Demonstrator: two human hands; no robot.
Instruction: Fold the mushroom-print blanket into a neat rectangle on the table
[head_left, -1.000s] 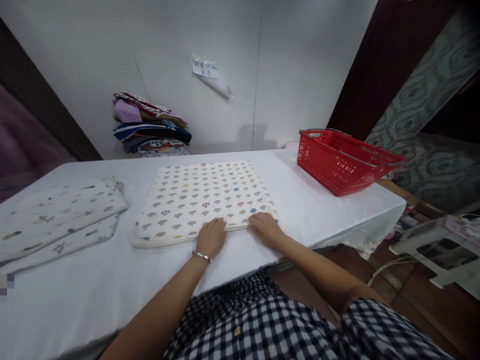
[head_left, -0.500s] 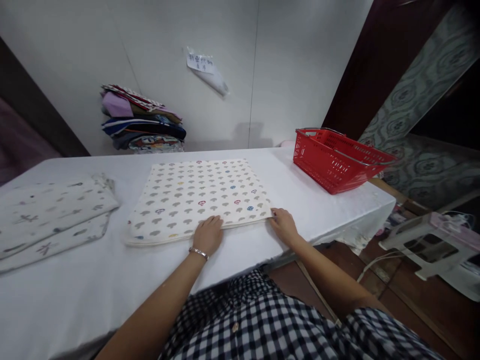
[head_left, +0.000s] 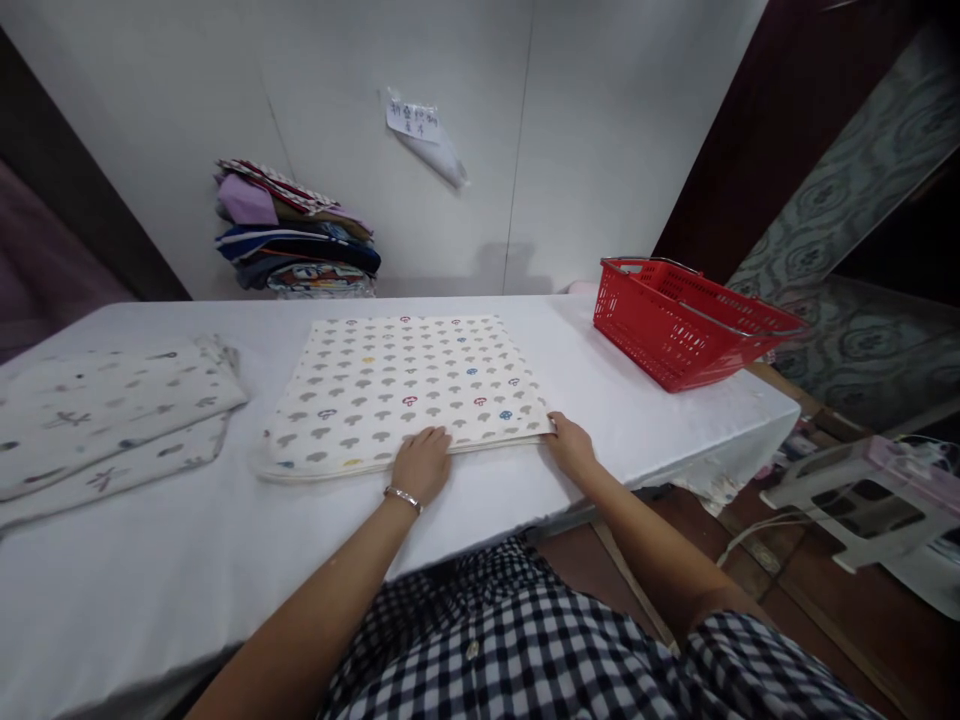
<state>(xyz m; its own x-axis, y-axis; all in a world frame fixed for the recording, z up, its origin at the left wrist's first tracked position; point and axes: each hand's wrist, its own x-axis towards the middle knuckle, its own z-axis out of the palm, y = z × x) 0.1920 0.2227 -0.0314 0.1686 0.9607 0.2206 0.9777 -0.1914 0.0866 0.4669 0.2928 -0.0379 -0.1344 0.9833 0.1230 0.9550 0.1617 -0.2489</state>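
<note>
A white cloth with a mushroom print (head_left: 405, 380) lies folded flat in layers on the table in front of me. My left hand (head_left: 422, 464), with a bracelet at the wrist, rests on its near edge around the middle; the fingers lie flat on the fabric. At the near right corner my right hand (head_left: 571, 447) pinches the cloth between thumb and fingers, and the edge there is slightly lifted. Off to the left lies another white printed cloth (head_left: 112, 410), loosely folded and apart from both hands.
A red plastic basket (head_left: 675, 330) stands at the table's right end. Against the back wall is a stack of folded fabrics (head_left: 300, 240). The white-covered table (head_left: 247, 580) ends just before my body. A plastic stool (head_left: 862, 500) stands on the floor at right.
The near right corner of the mushroom-print cloth is lifted a little more in my right hand. My left hand stays on the near edge. The camera view has shifted slightly.
</note>
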